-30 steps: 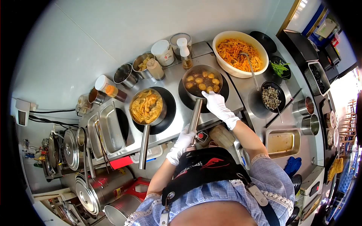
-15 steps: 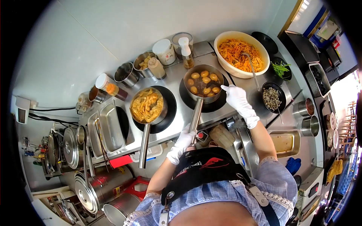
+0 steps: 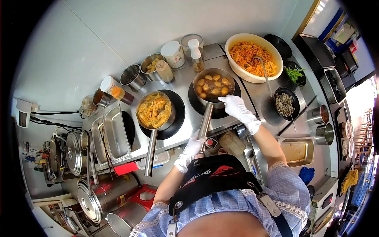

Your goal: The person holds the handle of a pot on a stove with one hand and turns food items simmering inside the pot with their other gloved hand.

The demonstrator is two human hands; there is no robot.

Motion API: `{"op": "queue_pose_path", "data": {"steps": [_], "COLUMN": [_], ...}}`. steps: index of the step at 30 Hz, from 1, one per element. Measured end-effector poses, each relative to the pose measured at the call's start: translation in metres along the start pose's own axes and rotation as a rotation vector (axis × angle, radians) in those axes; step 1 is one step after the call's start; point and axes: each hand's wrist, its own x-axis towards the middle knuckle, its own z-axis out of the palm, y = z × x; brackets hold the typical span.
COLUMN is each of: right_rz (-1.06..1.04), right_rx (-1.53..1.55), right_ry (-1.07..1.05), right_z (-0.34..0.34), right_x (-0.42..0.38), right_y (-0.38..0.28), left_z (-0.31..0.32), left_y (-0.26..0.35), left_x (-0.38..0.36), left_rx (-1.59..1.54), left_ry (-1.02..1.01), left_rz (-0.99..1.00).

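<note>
My left hand (image 3: 191, 152), in a white glove, is wrapped round the long metal handle (image 3: 205, 122) of a saucepan (image 3: 201, 99). The saucepan stands on the right round black burner, with several brown eggs (image 3: 224, 91) in dark liquid inside. My right hand (image 3: 240, 112), gloved too, is at the pan's front right rim. Its fingertips are drawn together over the edge, and whatever they may hold is too small to tell. On the left burner a second saucepan (image 3: 152, 127) holds yellowish-brown pieces of food (image 3: 154, 110), its handle pointing towards me.
A large cream bowl (image 3: 233, 74) of orange shreds with a ladle (image 3: 265, 75) stands at the back right. Beside it are a black bowl (image 3: 293, 94) of chopped bits and one of greens (image 3: 294, 74). Bottles and steel pots line the wall; metal trays (image 3: 118, 134) sit left.
My right hand has moved left and slightly down, from the pan's right side to its front right rim. The eggs have shifted in the liquid. My left hand keeps its grip.
</note>
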Motion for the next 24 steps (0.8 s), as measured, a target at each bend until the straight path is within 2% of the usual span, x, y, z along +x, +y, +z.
{"op": "queue_pose_path", "data": {"steps": [6,9,11,13,16,20,24], "right_rz": [0.100,0.228,0.186,0.214,0.140,0.108,0.112], "right_rx": [0.007,0.080,0.153,0.166,0.116,0.021,-0.083], "right_ry": [0.151,0.226,0.307,0.340,0.345,0.212,-0.022], "right_z": [0.038,0.042,0.042,0.019,-0.015,-0.058,-0.081], "right_x": [0.024,0.033,0.033,0.026,0.014,-0.006,-0.018], "right_y": [-0.009,0.002,0.019,0.024,0.038,0.035,0.021], "left_z": [0.005,0.004,0.006,0.006,0.005,0.004,0.003], "left_y": [0.006,0.004,0.007,0.007,0.004,0.005,0.002], "left_x": [-0.001,0.000,-0.002,-0.002,-0.001,0.000,0.001], "left_rx": [0.003,0.054,0.034,0.020,-0.005,-0.026,-0.029], "left_ry": [0.078,0.065,0.080,0.070,0.054,0.026,0.020], "left_rz": [-0.020,-0.021,-0.020,-0.006,-0.003,-0.020,-0.013]}}
